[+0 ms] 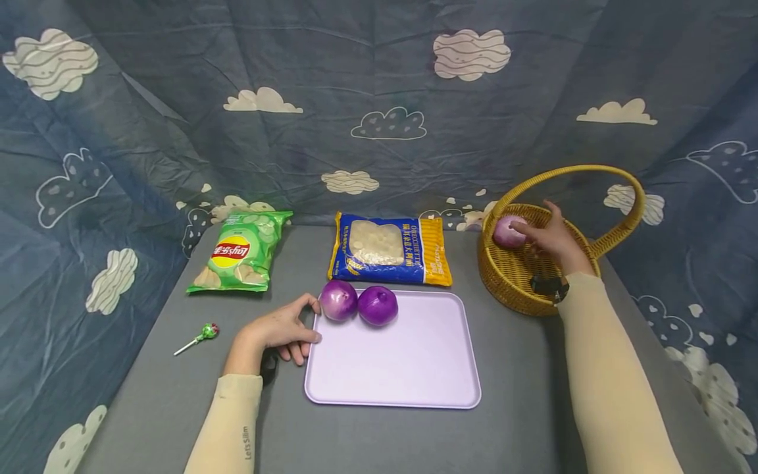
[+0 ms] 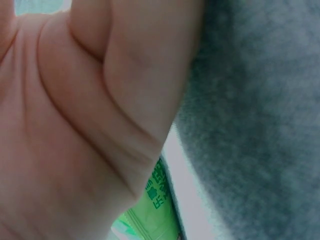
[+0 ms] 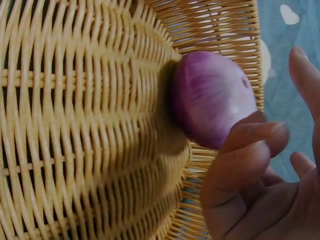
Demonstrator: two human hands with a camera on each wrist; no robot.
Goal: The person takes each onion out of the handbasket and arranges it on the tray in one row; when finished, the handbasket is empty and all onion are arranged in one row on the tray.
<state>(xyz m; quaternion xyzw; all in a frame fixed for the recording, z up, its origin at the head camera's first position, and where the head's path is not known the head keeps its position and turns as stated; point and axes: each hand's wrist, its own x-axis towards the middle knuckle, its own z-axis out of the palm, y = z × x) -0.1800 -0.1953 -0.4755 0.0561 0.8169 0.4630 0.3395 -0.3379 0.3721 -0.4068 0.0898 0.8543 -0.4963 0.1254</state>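
Observation:
My left hand (image 1: 281, 330) is at the left edge of a pale lilac tray (image 1: 408, 368), its curled fingers gripping the rim. Two purple onions (image 1: 339, 301) sit side by side in the tray's far left corner, close to those fingertips. The left wrist view shows mostly my palm (image 2: 75, 125). Over at the right, my right hand (image 1: 553, 240) reaches into a wicker basket (image 1: 503, 283) with a tall arched handle. A third purple onion (image 3: 215, 97) rests inside against the basket wall. My right fingertips (image 3: 255, 150) overlap its lower side, loosely bent and not wrapped round it.
Behind the tray lies a blue and yellow pasta bag (image 1: 387, 250). A green bag of chips (image 1: 239, 253) is at the back left, with a lollipop (image 1: 204, 334) in front of it. A cloud-patterned cloth (image 1: 379, 79) hangs around the grey table (image 1: 379, 441).

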